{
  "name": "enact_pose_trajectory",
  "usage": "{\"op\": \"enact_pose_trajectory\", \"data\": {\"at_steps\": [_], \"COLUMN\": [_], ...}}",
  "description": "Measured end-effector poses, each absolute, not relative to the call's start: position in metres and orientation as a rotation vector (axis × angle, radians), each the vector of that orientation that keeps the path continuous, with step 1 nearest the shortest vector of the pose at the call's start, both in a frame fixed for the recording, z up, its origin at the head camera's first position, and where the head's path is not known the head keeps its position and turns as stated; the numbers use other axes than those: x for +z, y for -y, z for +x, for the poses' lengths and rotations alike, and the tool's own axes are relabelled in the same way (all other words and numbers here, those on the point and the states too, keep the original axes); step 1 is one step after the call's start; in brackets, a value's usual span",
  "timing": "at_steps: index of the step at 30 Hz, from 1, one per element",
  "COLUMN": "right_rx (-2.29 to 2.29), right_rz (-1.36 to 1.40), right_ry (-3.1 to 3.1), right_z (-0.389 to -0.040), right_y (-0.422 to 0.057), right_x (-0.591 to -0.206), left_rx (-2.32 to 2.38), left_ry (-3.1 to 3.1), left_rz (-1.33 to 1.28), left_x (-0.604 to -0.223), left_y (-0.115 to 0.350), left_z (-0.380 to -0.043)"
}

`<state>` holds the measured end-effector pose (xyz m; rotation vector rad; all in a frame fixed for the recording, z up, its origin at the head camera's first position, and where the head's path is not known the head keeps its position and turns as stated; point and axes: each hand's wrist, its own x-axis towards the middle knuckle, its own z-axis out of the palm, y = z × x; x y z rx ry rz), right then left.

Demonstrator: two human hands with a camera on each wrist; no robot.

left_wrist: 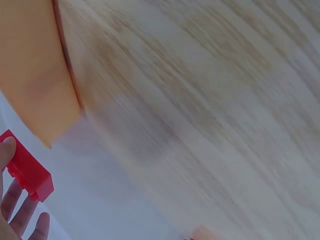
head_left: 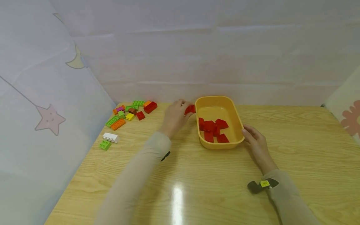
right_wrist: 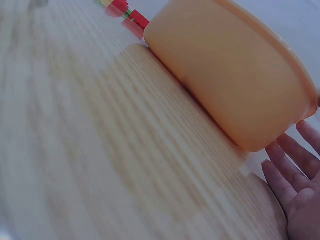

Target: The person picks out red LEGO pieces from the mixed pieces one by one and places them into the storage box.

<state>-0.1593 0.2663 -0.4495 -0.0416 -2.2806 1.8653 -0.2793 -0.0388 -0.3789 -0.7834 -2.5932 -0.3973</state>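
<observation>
My left hand (head_left: 174, 117) is at the left side of a yellow plastic tub (head_left: 217, 146), with a red toy brick (head_left: 190, 109) pinched between thumb and fingers. In the left wrist view this red brick (left_wrist: 31, 167) is a long block with studs facing the fingers. At the tub's right side, my right hand (head_left: 256, 143) holds the wall, thumb at the rim and fingers against the outside. The right wrist view shows those fingers (right_wrist: 285, 162) spread at the tub's lower corner. Several red bricks (head_left: 209, 126) lie inside the tub.
On the table's back left lies a loose group of bricks, among them an orange brick (head_left: 118, 124), a dark red brick (head_left: 150, 107) and a yellow brick (head_left: 130, 117). A white brick (head_left: 111, 137) and a green brick (head_left: 105, 145) lie nearer. A pale wall sheet (head_left: 168, 62) stands behind the table.
</observation>
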Motion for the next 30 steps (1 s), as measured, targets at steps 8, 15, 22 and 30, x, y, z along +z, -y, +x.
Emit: {"op": "enact_pose_trajectory", "data": {"at_steps": [8, 15, 22, 30], "right_rx": [1.9, 1.82, 1.819, 1.848], "right_rz": [-0.044, -0.038, -0.042, -0.053], "right_ry": [2.248, 2.293, 2.31, 2.301], "right_z": [-0.159, -0.16, -0.16, -0.158], "right_y": [-0.265, -0.266, -0.267, -0.266], "right_x": [-0.449, -0.45, -0.449, -0.446], "left_rx": [-0.306, -0.154, -0.015, 0.065], "left_ry": [2.524, 2.56, 2.57, 2.699], "left_rz": [-0.845, -0.864, -0.894, -0.88], "left_x": [-0.379, -0.376, -0.374, -0.377], "left_y": [0.016, -0.001, -0.02, -0.038], "left_z": [-0.278, -0.274, -0.274, -0.273]}}
